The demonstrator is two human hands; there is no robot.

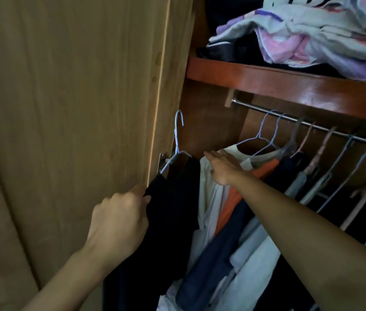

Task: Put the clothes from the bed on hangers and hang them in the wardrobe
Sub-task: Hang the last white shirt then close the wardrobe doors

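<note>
A black garment (168, 212) hangs on a light blue wire hanger (177, 140), whose hook is free in the air, left of and below the metal rail (312, 124). My left hand (119, 221) grips the garment's left shoulder edge. My right hand (222, 167) lies with straight fingers on the shoulders of the hanging clothes, a white shirt (209, 191) and an orange one (233, 198), at the left end of the row. The bed is out of view.
The open wooden wardrobe door (76, 131) stands close on the left. Several more hangers (339, 167) with dark and pale clothes fill the rail to the right. A reddish shelf (289, 84) above carries piled bedding (312, 37).
</note>
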